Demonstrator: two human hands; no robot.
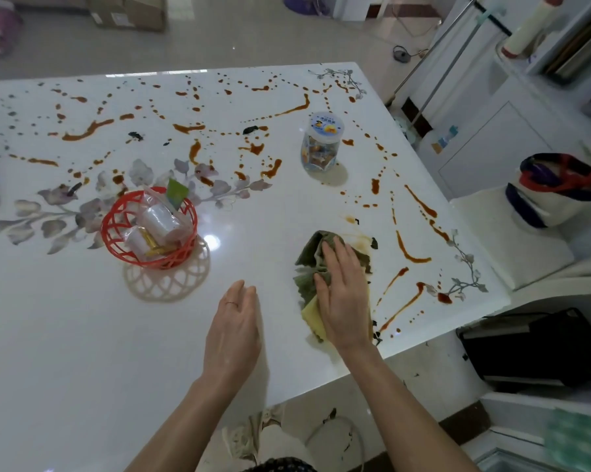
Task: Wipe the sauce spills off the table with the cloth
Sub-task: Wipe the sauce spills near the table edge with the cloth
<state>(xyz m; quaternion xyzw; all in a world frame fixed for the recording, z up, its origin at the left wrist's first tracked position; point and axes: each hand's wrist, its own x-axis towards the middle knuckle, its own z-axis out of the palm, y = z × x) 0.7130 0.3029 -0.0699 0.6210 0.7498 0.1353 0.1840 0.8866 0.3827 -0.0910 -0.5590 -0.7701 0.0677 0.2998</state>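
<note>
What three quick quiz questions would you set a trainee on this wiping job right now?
1. True or false: the right hand lies on the cloth.
2. Which thing stands beyond the cloth on the table? A) a lidded jar B) a kettle C) a plate
3. Fill in: the left hand holds ____.
Key: 1 true; 2 A; 3 nothing.
</note>
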